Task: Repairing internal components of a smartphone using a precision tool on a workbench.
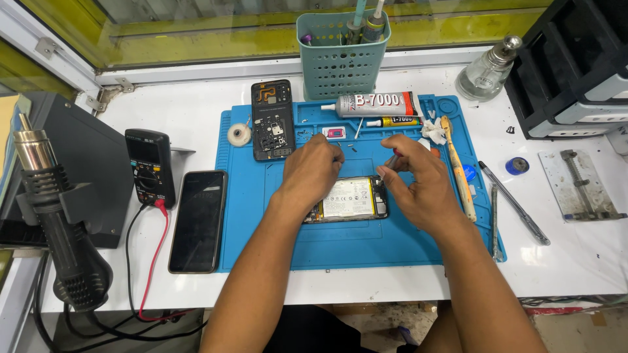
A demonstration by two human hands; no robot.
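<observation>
Left hand (pixel 313 171) fingers curled on opened phone (pixel 350 198), right hand (pixel 418 180) fingers pinching a thin tool (pixel 391 159) — blue mat (pixel 340 242) beneath

Left hand (pixel 313 171) rests on opened phone (pixel 350 199); right hand (pixel 418 180) pinches small tool (pixel 391 159) above it, blue mat (pixel 261 196) beneath.

An opened phone (pixel 350 198) lies flat and lengthwise across the middle of a blue work mat (pixel 340 245), its back cover off, exposing a white-labelled battery edged in yellow and dark circuitry at its right end. The phone's left end is hidden under the left hand (pixel 313 171); a slim, partly red tool (pixel 391 159) is pinched above its right end.
</observation>
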